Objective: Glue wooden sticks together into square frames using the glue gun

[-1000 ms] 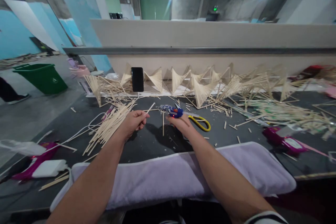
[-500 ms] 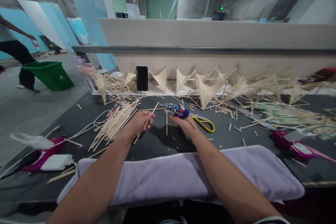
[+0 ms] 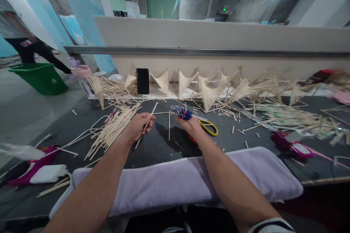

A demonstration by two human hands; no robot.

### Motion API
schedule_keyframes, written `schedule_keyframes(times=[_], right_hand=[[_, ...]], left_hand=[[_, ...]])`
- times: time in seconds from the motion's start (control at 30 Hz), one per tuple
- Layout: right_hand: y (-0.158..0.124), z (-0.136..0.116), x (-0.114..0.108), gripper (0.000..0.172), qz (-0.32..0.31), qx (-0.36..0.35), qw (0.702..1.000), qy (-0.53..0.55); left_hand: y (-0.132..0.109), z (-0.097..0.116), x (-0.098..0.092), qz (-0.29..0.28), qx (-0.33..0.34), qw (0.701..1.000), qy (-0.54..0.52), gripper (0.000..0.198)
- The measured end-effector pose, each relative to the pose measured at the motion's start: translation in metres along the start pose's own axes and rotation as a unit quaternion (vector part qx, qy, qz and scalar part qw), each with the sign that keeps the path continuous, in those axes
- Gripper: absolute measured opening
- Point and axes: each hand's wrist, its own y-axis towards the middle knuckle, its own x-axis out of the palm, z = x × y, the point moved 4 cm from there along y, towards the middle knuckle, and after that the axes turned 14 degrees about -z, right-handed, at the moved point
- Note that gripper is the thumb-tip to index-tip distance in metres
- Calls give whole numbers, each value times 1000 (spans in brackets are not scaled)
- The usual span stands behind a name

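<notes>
My left hand (image 3: pixel 140 125), thumb and fingers pinched together, holds a stick (image 3: pixel 153 111) on my side of the upright phone (image 3: pixel 143 81), its far end slanting right. My right hand (image 3: pixel 191 125) is wrapped around the glue gun (image 3: pixel 186 114), nearer me and right of the phone, nozzle pointing left. Loose sticks (image 3: pixel 113 129) lie nearer me and left of the phone, while twisted stick frames (image 3: pixel 212 94) stand on both sides of it.

text: none legible | bin (image 3: pixel 38 80): white emblem (image 3: pixel 54 81) | green sign (image 3: pixel 224 8): unreadable
</notes>
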Motion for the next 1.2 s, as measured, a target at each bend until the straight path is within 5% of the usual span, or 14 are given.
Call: schedule_keyframes(times=[0.17,0.27,0.6,0.9,1.07,1.2], right_hand=[[-7,7,-35,33,49,54,947,-313],[-8,15,-51,42,46,100,914,-390],[-1,33,-60,52,-3,154,903,-402],[9,24,-19,45,-31,84,910,-405],[8,29,-33,37,-14,115,903,-414],[3,34,-54,38,35,165,891,-422]], left_hand=[[-1,-1,0,-27,-33,997,66,32],[-3,-3,1,-69,-69,990,103,31],[-11,-9,0,-163,-158,959,166,32],[-25,22,-17,-299,51,945,119,27],[-32,14,-19,-282,-51,952,103,28],[-31,8,-17,-263,-148,935,189,29]])
